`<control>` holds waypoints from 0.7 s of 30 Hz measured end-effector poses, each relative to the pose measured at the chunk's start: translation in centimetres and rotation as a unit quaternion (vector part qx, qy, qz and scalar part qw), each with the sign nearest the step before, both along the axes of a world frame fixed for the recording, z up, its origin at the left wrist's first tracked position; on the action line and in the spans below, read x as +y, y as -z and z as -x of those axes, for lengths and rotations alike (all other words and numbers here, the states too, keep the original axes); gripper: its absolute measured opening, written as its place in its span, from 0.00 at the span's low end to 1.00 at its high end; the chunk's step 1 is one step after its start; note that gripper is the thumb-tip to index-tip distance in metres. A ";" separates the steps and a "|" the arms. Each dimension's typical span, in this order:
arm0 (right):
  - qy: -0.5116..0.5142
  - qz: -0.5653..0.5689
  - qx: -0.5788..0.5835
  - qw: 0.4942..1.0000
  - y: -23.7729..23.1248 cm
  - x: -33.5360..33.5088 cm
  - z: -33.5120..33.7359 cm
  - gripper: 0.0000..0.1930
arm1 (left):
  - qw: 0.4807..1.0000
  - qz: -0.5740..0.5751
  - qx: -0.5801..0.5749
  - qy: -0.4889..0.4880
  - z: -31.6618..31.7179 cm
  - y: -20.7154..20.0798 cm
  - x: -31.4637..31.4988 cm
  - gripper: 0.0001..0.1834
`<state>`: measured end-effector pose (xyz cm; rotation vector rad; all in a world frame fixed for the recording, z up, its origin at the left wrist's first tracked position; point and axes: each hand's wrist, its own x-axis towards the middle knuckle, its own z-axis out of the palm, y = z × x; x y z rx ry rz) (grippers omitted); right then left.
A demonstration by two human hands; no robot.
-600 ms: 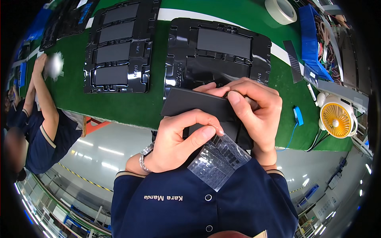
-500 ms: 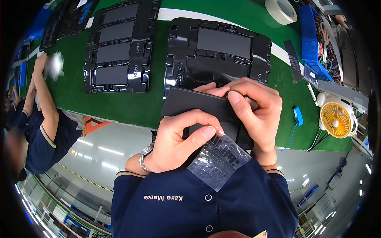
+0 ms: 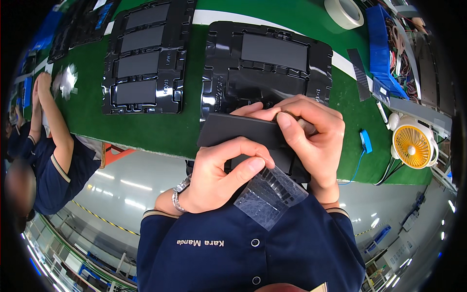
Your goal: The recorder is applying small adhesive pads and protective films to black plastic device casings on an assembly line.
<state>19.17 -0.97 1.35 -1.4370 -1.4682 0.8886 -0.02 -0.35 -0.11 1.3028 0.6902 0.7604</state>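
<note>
My right hand (image 3: 314, 134) grips a thin dark rectangular panel (image 3: 238, 129) by its right edge, thumb nearest me and fingers partly hidden behind. The panel is tilted in front of my chest, at the near side of the bench. Just below it, my left hand (image 3: 224, 173) pinches a corner of a clear plastic sheet (image 3: 270, 199) between thumb and forefinger. Rows of small rectangular pieces show on the sheet, which hangs over my shirt. Behind my hands lies a black molded tray (image 3: 219, 53) with a similar grey panel (image 3: 275, 52) in its far compartment.
A second black tray (image 3: 108, 82) to the left holds several panels. On the right are a blue bin (image 3: 379, 48) of cables, a yellow-and-white fan (image 3: 411, 146), a marker (image 3: 381, 113) and a tape roll (image 3: 343, 13). A co-worker's arm (image 3: 54, 117) reaches over the bench at left.
The panel's top edge has tipped slightly lower, and the hanging sheet has shifted a little right and up. The co-worker's hands have moved slightly left, away from the crumpled clear plastic.
</note>
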 end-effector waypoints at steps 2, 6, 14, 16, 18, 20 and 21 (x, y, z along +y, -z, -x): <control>0.002 -0.003 -0.025 1.000 0.1 0.1 -0.1 0.05 | 1.000 -0.009 0.021 -0.012 -0.1 -0.1 -0.1 0.11; 0.024 0.013 -0.073 0.997 -0.1 0.0 -0.1 0.09 | 0.999 0.034 0.034 0.002 0.1 -0.2 0.0 0.12; 0.019 0.057 0.053 0.997 -0.1 -0.6 -1.0 0.14 | 0.998 0.039 -0.027 -0.033 -0.2 0.2 0.0 0.13; -0.011 0.085 0.043 0.995 0.0 -0.7 -1.1 0.12 | 0.995 0.073 -0.053 -0.043 -0.2 0.5 0.1 0.07; 0.007 0.103 0.022 0.994 0.0 -0.6 -1.6 0.10 | 0.997 0.037 -0.017 -0.061 0.0 0.7 0.9 0.06; 0.046 0.095 -0.001 0.994 0.1 0.4 -3.0 0.09 | 0.993 -0.035 0.016 -0.111 0.5 1.4 1.7 0.06; 0.079 0.109 -0.015 0.991 0.1 0.9 -3.7 0.08 | 0.982 -0.100 0.009 -0.161 0.7 2.0 2.1 0.06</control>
